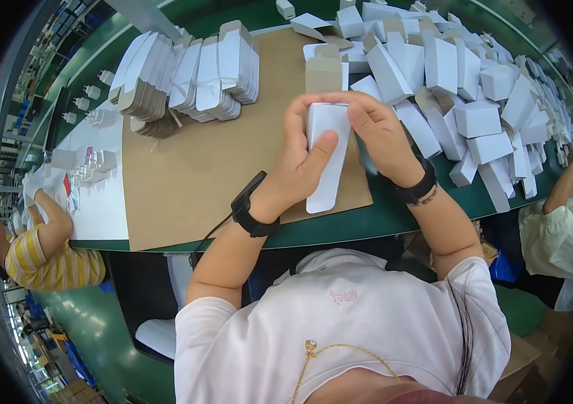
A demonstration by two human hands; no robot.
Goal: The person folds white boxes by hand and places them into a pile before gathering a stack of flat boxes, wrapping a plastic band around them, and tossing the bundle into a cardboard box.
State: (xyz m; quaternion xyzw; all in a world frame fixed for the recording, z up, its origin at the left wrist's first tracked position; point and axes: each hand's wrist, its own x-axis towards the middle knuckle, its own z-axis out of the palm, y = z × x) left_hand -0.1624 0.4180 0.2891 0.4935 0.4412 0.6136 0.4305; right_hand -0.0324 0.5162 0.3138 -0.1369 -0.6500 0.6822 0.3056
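Observation:
A small white carton (327,161) is between my two hands, above the right part of a brown cardboard sheet (192,182). Around its left side wraps my left hand (302,151), the thumb lying across the front face. My right hand (384,138) has its fingers closed at the carton's upper right edge. A long flap hangs from the lower end of the carton, toward me. Just beyond my hands stands a carton with a brown inner flap (324,71) raised.
Bundled flat carton blanks (229,67) stand at the back left. A large heap of folded white cartons (441,87) covers the right side of the green table (259,241). Small white plug adapters (91,91) line the left. Co-workers sit at left (51,249) and right (559,229).

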